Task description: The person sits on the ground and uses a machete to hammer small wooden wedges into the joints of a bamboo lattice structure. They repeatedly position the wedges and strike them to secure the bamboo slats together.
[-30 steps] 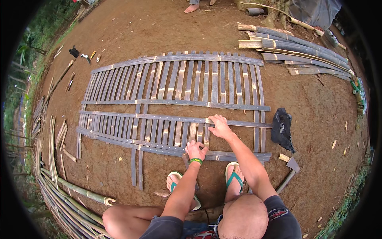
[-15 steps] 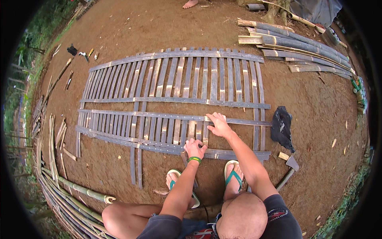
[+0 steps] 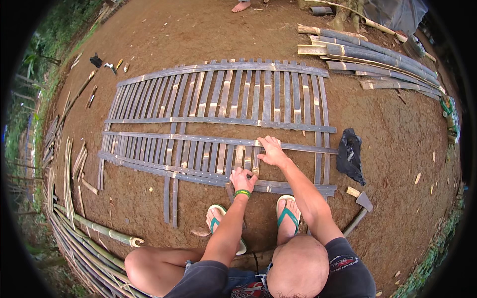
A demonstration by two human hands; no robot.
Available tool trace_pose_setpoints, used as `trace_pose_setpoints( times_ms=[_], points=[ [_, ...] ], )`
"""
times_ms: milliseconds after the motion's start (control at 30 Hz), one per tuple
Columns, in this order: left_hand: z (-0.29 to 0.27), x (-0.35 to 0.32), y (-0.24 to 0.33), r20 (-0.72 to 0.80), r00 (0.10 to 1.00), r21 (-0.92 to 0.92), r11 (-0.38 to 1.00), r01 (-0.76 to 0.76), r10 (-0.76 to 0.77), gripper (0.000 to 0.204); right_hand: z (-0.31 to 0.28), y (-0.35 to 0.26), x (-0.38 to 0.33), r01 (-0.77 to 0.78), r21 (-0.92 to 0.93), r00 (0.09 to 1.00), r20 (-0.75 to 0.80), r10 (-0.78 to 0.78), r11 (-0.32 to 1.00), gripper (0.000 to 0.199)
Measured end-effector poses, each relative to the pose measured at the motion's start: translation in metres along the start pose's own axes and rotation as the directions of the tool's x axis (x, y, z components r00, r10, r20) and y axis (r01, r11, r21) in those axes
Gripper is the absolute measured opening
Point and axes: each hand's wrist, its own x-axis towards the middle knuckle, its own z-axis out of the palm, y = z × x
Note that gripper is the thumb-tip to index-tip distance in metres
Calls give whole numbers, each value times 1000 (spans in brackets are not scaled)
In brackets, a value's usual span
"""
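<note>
A low frame of dark bamboo slats nailed across long rails lies before me in two sections. Near the right end of the closer section, a bamboo slat (image 3: pixel 256 164) spans from the middle rail (image 3: pixel 303 147) to the near rail (image 3: pixel 278 187). My left hand (image 3: pixel 243 180), with a green-yellow band at its wrist, is closed at the slat's near end, its fingertips partly hidden. At the far end my right hand (image 3: pixel 272 150) grips slat and rail, fingers over the rail and thumb on the near side. Beside my left hand stands a brown wooden piece (image 3: pixel 229 191), partly hidden.
A hatchet (image 3: pixel 363 202) lies at right, below a black plastic bag (image 3: pixel 351 156). Split bamboo lengths (image 3: pixel 377 54) are piled far right. Long bamboo poles (image 3: pixel 99 228) lie near left, with small tools (image 3: pixel 110 67) far left. Another person's bare foot (image 3: pixel 241 6) shows at the top.
The view has shifted slightly. Both hands stay at the same slat, with the left fingers a little closer to its near end. The other person's foot shows more at the top.
</note>
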Motion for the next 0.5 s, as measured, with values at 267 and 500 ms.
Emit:
trace_pose_setpoints(
  times_ms=[267, 500],
  points=[
    [-2, -4, 2, 12, 1000, 14, 1000, 13, -13, 19, 0, -5, -4, -5, 19, 1000, -15, 5, 1000, 77],
    [-4, -3, 1, -6, 1000, 17, 1000, -11, 11, 18, 1, -3, -1, -3, 1, 1000, -4, 3, 1000, 78]
  ],
)
